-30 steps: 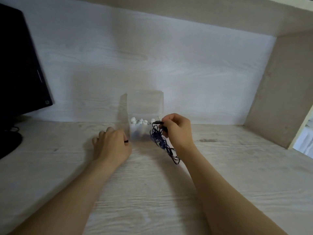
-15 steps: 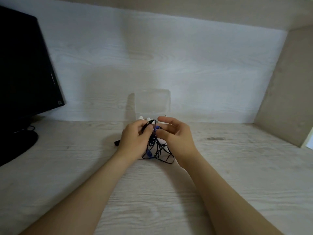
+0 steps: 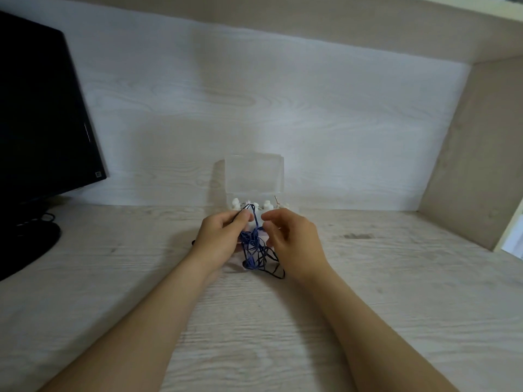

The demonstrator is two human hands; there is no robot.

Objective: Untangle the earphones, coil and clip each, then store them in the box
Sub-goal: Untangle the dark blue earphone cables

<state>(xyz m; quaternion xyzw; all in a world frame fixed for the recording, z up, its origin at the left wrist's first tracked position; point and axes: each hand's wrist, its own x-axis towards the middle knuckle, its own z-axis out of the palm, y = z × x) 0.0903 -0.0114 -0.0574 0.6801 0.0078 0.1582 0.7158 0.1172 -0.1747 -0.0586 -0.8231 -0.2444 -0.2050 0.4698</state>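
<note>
A tangled bundle of dark blue and black earphones (image 3: 254, 250) hangs between my two hands just above the desk. My left hand (image 3: 220, 236) pinches the cords near the top of the tangle. My right hand (image 3: 294, 239) is beside the tangle with fingers curled, its fingertips at the cords; the exact hold is hidden. Right behind the hands stands a clear plastic box (image 3: 254, 176) with its lid up, and several white clips (image 3: 249, 205) show along its front rim.
A black monitor (image 3: 42, 108) on its stand (image 3: 28, 239) occupies the left of the pale wooden desk (image 3: 254, 335). A beige side panel (image 3: 475, 154) closes the right side, and the white back wall is just behind the box.
My left hand came off the desk and took hold of the tangle that my right hand carried. The tangle now hangs lower between both hands, in front of the box.
</note>
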